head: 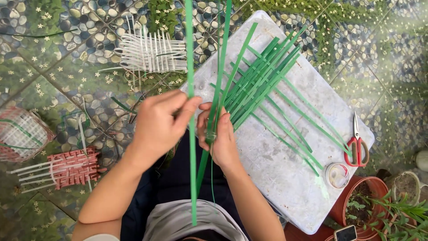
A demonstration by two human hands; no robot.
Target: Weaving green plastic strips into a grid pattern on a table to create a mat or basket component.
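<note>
Two long flat green plastic strips (191,67) stand upright off the near-left edge of the white rectangular board (285,169), left hand (158,127) pinching one, right hand (218,134) closed round the other; a loosened pinch could let them slide or twist.

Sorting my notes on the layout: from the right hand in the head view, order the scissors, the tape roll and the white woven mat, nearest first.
From the right hand:
1. White woven mat, up left on the floor.
2. Tape roll, lower right on the board.
3. Scissors, at the board's right edge.
</note>
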